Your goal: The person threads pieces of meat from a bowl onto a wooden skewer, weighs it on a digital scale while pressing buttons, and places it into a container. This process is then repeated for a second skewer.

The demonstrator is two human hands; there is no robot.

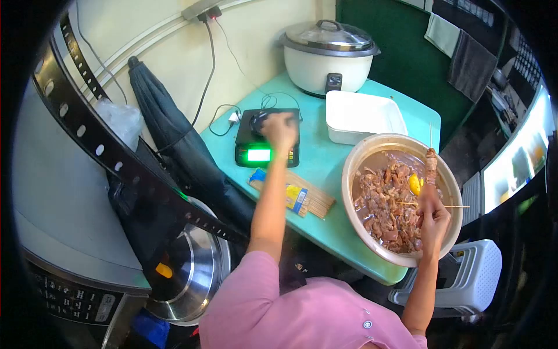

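Observation:
My left hand (280, 131) reaches over the black digital scale (243, 152) with its lit green display. Motion smears its fingers, right by a dark rounded thing (257, 122) on the scale's plate. My right hand (435, 220) is closed around a meat skewer (430, 163) whose bare tip points up, over the right side of a large basin (349, 200). Raw marinated meat (383, 192) in brown liquid fills the basin, with a yellow piece (415, 184) among it. A thin bare stick (456, 206) runs crosswise at my right fingers.
A pack of bamboo skewers (317, 200) lies on the turquoise table (317, 160) near its front edge. Behind stand a white tray (363, 113) and a rice cooker (328, 58). Cables run to the wall. A white plastic stool (482, 276) is at right, a metal pot lid (195, 267) at left.

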